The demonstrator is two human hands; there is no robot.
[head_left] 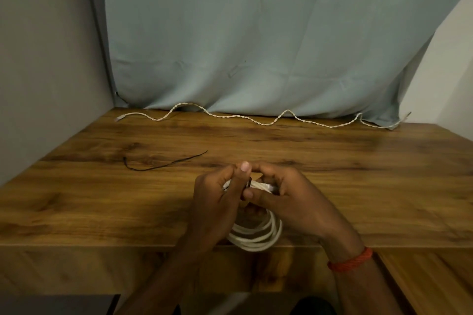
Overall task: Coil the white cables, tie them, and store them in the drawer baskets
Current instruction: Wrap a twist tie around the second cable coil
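A coiled white cable [256, 236] hangs over the table's near edge, held up between both hands. My left hand [217, 199] grips the top of the coil from the left, thumb raised. My right hand [284, 197] pinches the same bundle from the right, where a dark tie wraps the strands. A second white cable [256, 120] lies stretched out in waves along the back of the table. A loose black tie [163, 165] lies on the wood left of my hands.
The wooden table [102, 199] runs up to a pale blue cloth [256, 46] hung at the back, with a grey wall on the left. A red thread band [350, 261] circles my right wrist. No drawer or basket shows.
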